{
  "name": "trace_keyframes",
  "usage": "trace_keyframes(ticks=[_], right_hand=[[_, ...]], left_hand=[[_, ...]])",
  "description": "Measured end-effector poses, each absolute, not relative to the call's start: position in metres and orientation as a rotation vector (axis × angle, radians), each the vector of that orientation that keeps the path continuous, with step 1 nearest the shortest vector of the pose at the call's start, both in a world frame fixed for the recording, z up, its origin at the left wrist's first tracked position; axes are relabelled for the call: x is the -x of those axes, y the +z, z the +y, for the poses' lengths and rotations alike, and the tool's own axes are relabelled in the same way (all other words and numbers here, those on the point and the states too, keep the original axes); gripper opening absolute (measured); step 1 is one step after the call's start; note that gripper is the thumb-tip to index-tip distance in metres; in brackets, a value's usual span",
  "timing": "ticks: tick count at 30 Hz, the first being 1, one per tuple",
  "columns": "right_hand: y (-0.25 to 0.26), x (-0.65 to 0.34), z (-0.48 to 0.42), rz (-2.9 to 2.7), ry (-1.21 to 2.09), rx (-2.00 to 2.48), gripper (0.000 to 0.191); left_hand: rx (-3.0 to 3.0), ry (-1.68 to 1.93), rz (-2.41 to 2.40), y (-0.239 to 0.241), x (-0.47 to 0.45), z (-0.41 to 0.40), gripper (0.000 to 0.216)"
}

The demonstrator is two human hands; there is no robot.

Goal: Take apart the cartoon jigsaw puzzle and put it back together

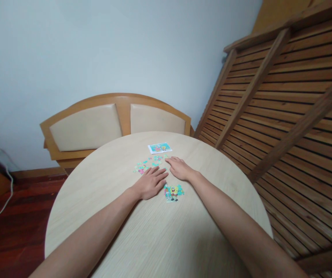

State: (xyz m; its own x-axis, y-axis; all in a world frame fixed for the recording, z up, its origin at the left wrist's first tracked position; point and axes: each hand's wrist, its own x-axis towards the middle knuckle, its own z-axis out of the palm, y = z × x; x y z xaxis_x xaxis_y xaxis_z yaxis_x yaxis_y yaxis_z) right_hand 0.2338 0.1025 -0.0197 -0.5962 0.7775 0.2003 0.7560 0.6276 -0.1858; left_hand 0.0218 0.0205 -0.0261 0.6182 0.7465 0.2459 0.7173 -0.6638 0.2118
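Observation:
Loose jigsaw puzzle pieces (155,163) in turquoise, pink and pale green lie scattered on the round table. My left hand (151,182) rests palm down with its fingers spread, just in front of those pieces and partly over them. Beyond it, my right hand (178,168) reaches to the right edge of the scatter, fingers stretched out and touching or almost touching a piece. Closer to me lies a joined part of the puzzle (173,192) with a yellow square cartoon figure on a turquoise ground. Its upper left edge sits beside my left fingertips.
A picture card (159,148) with the cartoon scene lies behind the pieces on the pale wooden table (108,227). A padded headboard (86,127) stands against the wall. Wooden slats (293,127) lean at the right. A white cable (8,193) hangs at the left.

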Motion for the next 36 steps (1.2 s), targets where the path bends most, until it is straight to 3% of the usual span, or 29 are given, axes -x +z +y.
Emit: trace_keyframes(ticks=[11, 19, 26, 32, 36], right_hand=[[-0.004, -0.235, 0.074, -2.560, 0.152, 1.051, 0.036], [-0.010, -0.246, 0.044, -2.499, 0.337, 0.954, 0.036], [-0.010, -0.252, 0.033, -2.494, 0.290, 0.919, 0.039], [-0.016, -0.251, 0.034, -2.497, 0.281, 0.917, 0.026], [-0.019, -0.246, 0.033, -2.462, 0.236, 0.940, 0.020]], left_hand=[[-2.727, 0.669, 1.480, -0.028, -0.024, 0.021, 0.037], [-2.744, 0.690, 1.397, -0.034, -0.022, 0.025, 0.036], [-2.749, 0.762, 1.279, -0.031, -0.024, 0.024, 0.028], [-2.743, 0.750, 1.194, -0.024, -0.021, 0.022, 0.024], [-2.741, 0.776, 1.171, -0.023, -0.014, 0.021, 0.035]])
